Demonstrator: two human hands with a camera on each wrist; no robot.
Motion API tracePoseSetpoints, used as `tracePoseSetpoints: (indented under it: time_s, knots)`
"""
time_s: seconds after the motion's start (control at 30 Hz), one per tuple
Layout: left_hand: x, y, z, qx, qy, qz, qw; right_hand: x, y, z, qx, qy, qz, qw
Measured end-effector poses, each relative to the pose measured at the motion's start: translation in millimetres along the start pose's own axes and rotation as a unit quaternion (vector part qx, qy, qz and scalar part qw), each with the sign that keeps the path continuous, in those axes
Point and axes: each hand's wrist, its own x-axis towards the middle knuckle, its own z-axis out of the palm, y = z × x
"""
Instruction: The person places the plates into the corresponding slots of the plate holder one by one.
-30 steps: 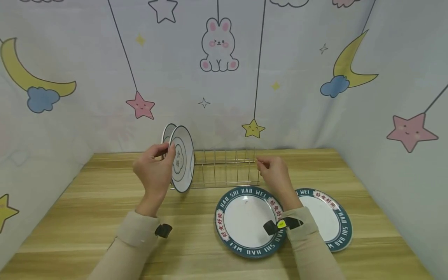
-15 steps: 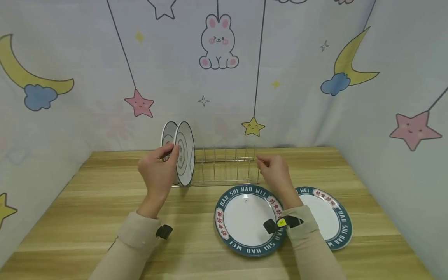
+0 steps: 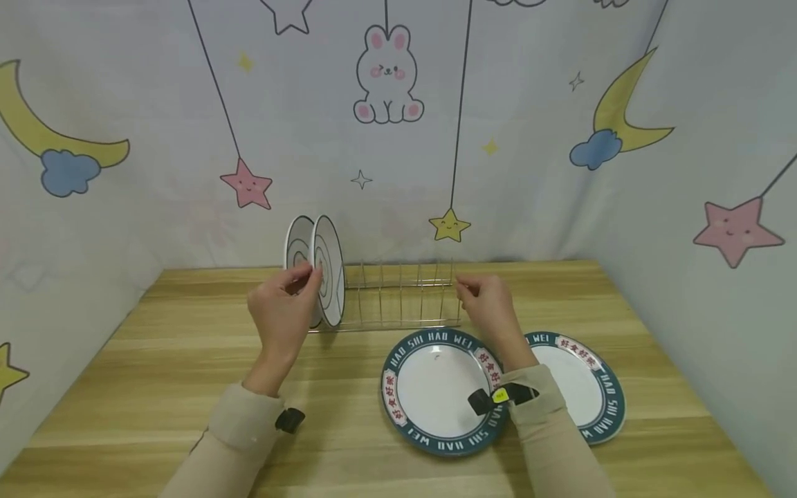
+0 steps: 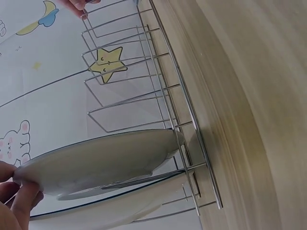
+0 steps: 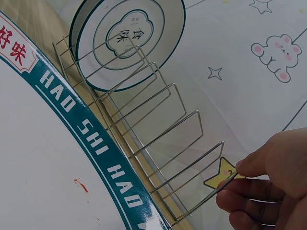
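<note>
Two white plates with dark rims stand on edge at the left end of a wire dish rack (image 3: 401, 323). My left hand (image 3: 280, 308) pinches the near rim of the right-hand plate (image 3: 333, 277). In the left wrist view, thumb and fingers lie on either side of that plate (image 4: 105, 158), whose lower edge sits among the wires. Beside it, the other plate (image 3: 297, 238) is partly hidden by the hand. At the rack's right end, my right hand (image 3: 492, 311) pinches the end wire; the right wrist view shows that hand (image 5: 273, 187) with thumb and forefinger on the wire.
Two larger plates with green lettered rims lie flat on the wooden table: one plate (image 3: 442, 394) before the rack, another plate (image 3: 573, 387) to its right, partly under the right forearm. A patterned cloth (image 3: 529, 207) hangs behind.
The plate in my left hand has moved slightly right and back, and now sits more upright in the rack beside the other plate. My right hand has stayed at the rack's end.
</note>
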Motion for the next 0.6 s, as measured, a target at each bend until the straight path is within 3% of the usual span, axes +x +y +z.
tracePoseSetpoints:
  time_s: [0.23, 0.6]
  knots:
    - [-5.5, 1.5, -5.4, 0.005, -0.016, -0.012, 0.9998, -1.3, 0, 1, -0.006, 0.005, -0.009, 0.9999]
    - [-13.5, 2.0, -13.8, 0.026, -0.016, -0.026, 0.9992, -1.6, 0, 2, -0.007, -0.001, -0.006, 1.0]
